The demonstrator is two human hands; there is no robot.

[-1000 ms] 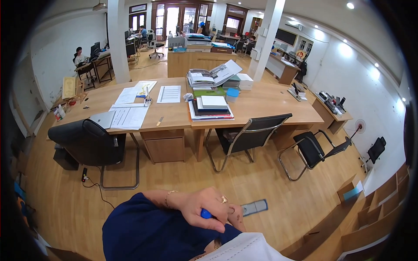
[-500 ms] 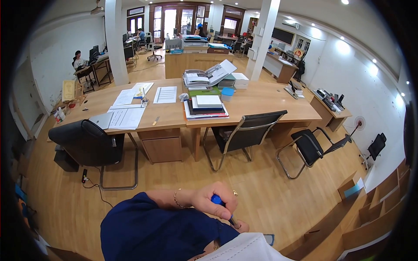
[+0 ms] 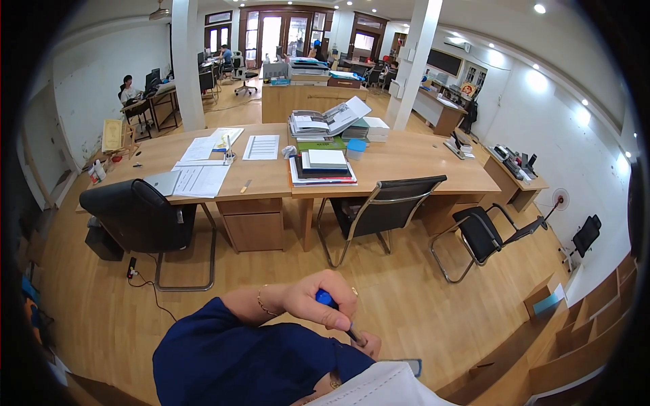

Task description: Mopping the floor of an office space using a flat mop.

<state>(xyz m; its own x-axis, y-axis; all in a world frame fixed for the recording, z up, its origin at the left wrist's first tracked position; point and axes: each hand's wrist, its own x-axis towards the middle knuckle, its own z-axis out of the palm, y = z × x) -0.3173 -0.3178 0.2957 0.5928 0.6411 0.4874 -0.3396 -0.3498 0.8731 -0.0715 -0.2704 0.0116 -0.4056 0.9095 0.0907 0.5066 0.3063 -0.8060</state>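
My left hand [image 3: 318, 298] comes in from the left under a navy sleeve, a thin bracelet at the wrist and a ring on a finger. It is closed around the blue handle of a screwdriver [image 3: 325, 298], whose dark metal shaft slants down to the right. At the lower end of that shaft is my right hand [image 3: 369, 344], its visible fingers bent; what it grips is hidden. A white stitched cloth [image 3: 389, 386] covers the area below it. Beside the cloth, the corner of a grey-blue flat thing [image 3: 410, 367] pokes out.
Ahead stands a long wooden desk [image 3: 399, 169] with papers [image 3: 261, 147] and stacked folders [image 3: 323, 162]. Black chairs [image 3: 132, 215] are along its near side. A cable [image 3: 157, 298] lies on the floor at left. Wooden shelving [image 3: 582, 338] is at lower right. People sit farther back.
Both hands and the screwdriver have shifted slightly left and up in the picture. More of the grey-blue flat thing shows. The room has shifted a little as well.
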